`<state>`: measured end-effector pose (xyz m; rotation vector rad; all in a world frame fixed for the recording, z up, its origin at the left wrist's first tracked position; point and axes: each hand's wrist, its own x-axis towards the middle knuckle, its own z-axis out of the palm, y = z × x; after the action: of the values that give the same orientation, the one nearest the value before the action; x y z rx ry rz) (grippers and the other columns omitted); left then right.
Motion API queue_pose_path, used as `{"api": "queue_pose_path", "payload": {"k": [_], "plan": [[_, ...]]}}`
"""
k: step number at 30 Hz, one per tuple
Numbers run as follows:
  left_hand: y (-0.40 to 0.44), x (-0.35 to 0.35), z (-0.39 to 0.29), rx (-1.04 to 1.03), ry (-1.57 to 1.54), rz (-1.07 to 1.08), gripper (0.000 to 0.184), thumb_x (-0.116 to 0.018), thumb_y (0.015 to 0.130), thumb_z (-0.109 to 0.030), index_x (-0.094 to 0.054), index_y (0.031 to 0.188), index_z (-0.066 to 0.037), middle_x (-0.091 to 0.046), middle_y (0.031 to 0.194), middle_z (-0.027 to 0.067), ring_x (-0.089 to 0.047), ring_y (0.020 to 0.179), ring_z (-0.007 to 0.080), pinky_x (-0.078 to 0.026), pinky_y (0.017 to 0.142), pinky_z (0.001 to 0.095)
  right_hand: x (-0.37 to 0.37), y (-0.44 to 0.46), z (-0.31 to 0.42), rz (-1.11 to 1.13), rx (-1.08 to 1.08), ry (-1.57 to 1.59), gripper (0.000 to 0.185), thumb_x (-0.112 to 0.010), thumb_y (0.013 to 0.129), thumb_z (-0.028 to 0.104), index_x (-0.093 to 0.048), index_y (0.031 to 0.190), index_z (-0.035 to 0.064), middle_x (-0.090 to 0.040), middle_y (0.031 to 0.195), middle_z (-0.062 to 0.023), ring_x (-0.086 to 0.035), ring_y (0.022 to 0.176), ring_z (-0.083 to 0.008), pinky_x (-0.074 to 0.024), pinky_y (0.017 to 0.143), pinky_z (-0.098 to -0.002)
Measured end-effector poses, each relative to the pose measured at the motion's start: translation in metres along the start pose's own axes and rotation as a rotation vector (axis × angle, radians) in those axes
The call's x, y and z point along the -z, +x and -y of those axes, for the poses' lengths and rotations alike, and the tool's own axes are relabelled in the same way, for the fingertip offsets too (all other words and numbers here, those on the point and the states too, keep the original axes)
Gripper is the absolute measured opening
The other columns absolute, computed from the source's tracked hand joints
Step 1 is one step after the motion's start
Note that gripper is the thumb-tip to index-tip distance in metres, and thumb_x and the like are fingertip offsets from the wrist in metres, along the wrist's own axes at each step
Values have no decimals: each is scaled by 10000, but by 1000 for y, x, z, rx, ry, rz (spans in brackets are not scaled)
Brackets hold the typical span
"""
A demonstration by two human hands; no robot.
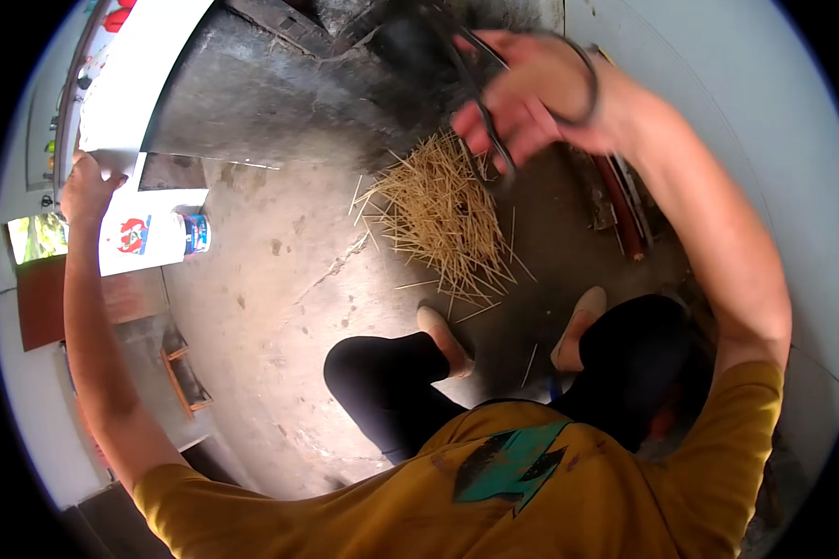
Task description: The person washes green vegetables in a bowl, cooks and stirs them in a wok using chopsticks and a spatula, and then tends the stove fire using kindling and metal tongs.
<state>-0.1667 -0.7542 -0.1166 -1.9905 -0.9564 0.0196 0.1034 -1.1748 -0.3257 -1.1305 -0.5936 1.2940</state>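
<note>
My right hand (531,98), blurred by motion, is raised at the upper right with its fingers round a dark metal tool (483,116). The tool looks like tongs, with a curved part looping round by the wrist. Below and behind that hand, a loose pile of thin straw-coloured sticks (443,219) lies on the floor. Far to the left, my left hand (89,189) touches the edge of a bright white surface (149,88), its fingers bent. What it may be holding there is too small to make out.
A blue and white container (196,234) stands at the left. Dark, sooty masonry (261,93) fills the upper middle. Reddish-brown lengths (622,210) lean by the right wall (718,84). A small wooden frame (185,380) is at lower left. My feet rest below the sticks.
</note>
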Motion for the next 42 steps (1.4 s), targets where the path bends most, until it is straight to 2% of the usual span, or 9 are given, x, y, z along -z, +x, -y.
{"api": "queue_pose_path", "payload": {"k": [3, 11, 18, 27, 32, 33, 36, 39, 42], "plan": [[0, 7, -2, -7, 20, 25, 676, -779, 717, -309, -383, 1137, 44, -642, 1025, 231, -638, 959, 376, -513, 792, 450, 1, 51, 11, 124, 56, 168, 155, -534, 845, 72, -538, 975, -13, -610, 799, -207, -620, 646, -315, -532, 620, -437], [1, -3, 3, -42, 58, -33, 668, -760, 739, -326, -384, 1126, 66, -654, 949, 244, -659, 897, 374, -523, 768, 447, -40, -8, 20, -15, 41, 287, 127, -489, 862, 51, -528, 828, -65, -600, 697, -165, -612, 568, -264, -495, 524, -331], [2, -1, 0, -10, 52, -8, 664, -759, 742, -326, -382, 1126, 62, -654, 941, 244, -662, 892, 368, -527, 754, 447, -26, 6, 46, 71, 50, 19, 154, -479, 846, 42, -538, 842, -100, -611, 819, -208, -628, 685, -296, -532, 599, -379], [7, -16, 10, -30, 36, -54, 675, -772, 733, -288, -359, 1145, 51, -660, 968, 223, -661, 900, 367, -534, 757, 444, -30, -3, 42, 220, -6, 129, 529, -485, 808, 9, -311, 1305, -32, -587, 1044, -237, -638, 930, -324, -544, 716, -399], [4, -8, 4, -18, 10, -26, 644, -775, 731, -279, -346, 1105, 22, -655, 988, 221, -653, 921, 374, -526, 768, 454, -50, 42, 40, 301, -93, 279, 406, -479, 811, 10, -405, 1209, -24, -572, 1045, -216, -632, 891, -302, -547, 725, -387], [4, -7, 4, -8, 8, -19, 639, -776, 730, -277, -343, 1098, 16, -653, 994, 222, -652, 926, 375, -524, 770, 455, -59, 51, 41, 199, -145, 346, 239, -474, 814, -1, -493, 1047, -46, -593, 905, -213, -638, 771, -307, -542, 624, -402], [3, -4, 3, -4, -16, 6, 649, -779, 726, -273, -332, 1102, 11, -645, 1012, 226, -644, 944, 377, -519, 777, 456, -72, 77, 29, 98, 65, 154, 217, -479, 842, 23, -461, 1002, -122, -586, 833, -187, -648, 734, -305, -569, 631, -413], [5, -8, 5, -21, -47, 8, 652, -781, 722, -270, -331, 1100, 11, -639, 1012, 233, -638, 943, 386, -517, 773, 453, -71, 89, 22, 97, 73, 25, 167, -547, 867, 92, -454, 988, 24, -594, 840, -144, -641, 728, -235, -558, 605, -370], [7, -14, 10, -50, -40, -22, 646, -781, 721, -265, -332, 1094, 13, -636, 999, 243, -637, 927, 391, -514, 767, 454, -62, 78, 0, 157, 178, 130, 164, -540, 889, 121, -464, 995, 21, -582, 816, -119, -634, 710, -231, -553, 613, -353]]}}
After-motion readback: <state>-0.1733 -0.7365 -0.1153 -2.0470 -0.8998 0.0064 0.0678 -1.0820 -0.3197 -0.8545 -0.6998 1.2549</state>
